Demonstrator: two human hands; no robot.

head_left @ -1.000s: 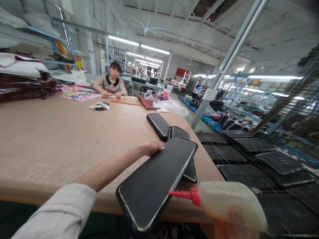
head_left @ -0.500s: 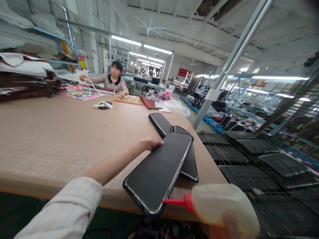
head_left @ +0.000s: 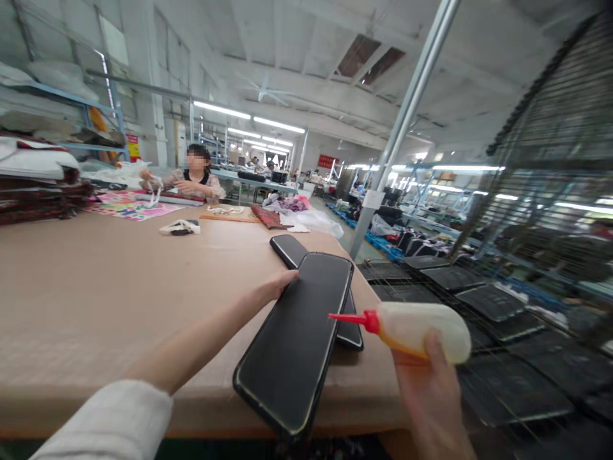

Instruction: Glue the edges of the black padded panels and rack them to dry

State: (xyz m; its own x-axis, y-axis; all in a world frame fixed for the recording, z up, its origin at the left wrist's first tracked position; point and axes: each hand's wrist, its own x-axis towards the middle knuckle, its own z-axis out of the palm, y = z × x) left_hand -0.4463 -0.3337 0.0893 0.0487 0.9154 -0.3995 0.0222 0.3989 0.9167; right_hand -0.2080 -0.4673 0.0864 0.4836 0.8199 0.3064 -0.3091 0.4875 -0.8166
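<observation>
My left hand (head_left: 283, 282) is closed on the left edge of a black rounded rectangular panel (head_left: 297, 338), thumb on top, the other fingers hidden beneath. The panel is tilted over the table's near edge, and a pale line runs round its rim. Wrapped round a translucent squeeze bottle (head_left: 416, 326) is my right hand (head_left: 428, 383). The bottle lies nearly level with amber liquid inside, and its red nozzle (head_left: 352, 318) points left at the panel's right edge. Whether the tip touches the edge I cannot tell. Under the held panel lie other black panels (head_left: 286, 250), partly covered.
The brown-covered table (head_left: 119, 287) spreads left. Across it sits a person (head_left: 198, 179) handling white strips by patterned cloth (head_left: 134, 206). Stacked material (head_left: 38, 179) stands at the far left. A metal post (head_left: 402, 121) and wire racks with black panels (head_left: 493, 300) are on the right.
The bottle in my right hand has moved up and farther along the panel's right edge. My left hand keeps its hold. The camera view has shifted, and the seated person's arms have moved.
</observation>
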